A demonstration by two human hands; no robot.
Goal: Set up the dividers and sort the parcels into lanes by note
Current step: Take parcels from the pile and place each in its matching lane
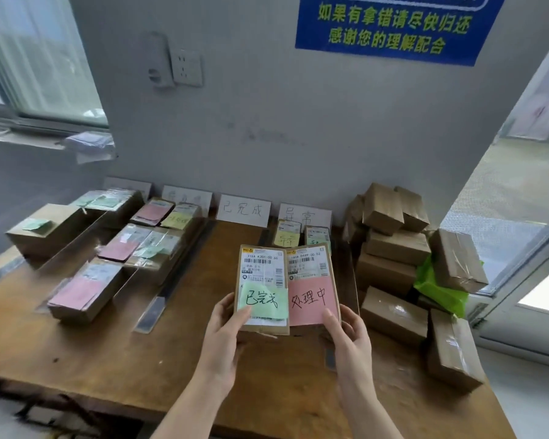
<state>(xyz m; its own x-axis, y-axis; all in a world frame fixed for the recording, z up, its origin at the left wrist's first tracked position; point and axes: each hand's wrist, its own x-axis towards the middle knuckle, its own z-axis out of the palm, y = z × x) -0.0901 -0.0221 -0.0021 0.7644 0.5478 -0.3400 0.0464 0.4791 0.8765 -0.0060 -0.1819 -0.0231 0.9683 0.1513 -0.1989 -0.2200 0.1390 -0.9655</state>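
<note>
Left hand (pixel 223 337) gripping green-note parcel (pixel 260 267), right hand (pixel 349 340) gripping pink-note parcel (pixel 308 264), seemingly touching

A: What is in the hands?

B: The left hand (pixel 222 331) grips a parcel with a green note (pixel 262 270). The right hand (pixel 349 337) grips a parcel with a pink note (pixel 311 264). The two parcels touch side by side above the worktop (pixel 108 359).

A: And further back?

B: Paper signs (pixel 244 210) lean on the wall. On the left, noted parcels (pixel 86 289) lie in lanes between dividers (pixel 171 274). Plain brown boxes (pixel 393 248) are heaped on the right, around a green bag (pixel 438 289).
</note>
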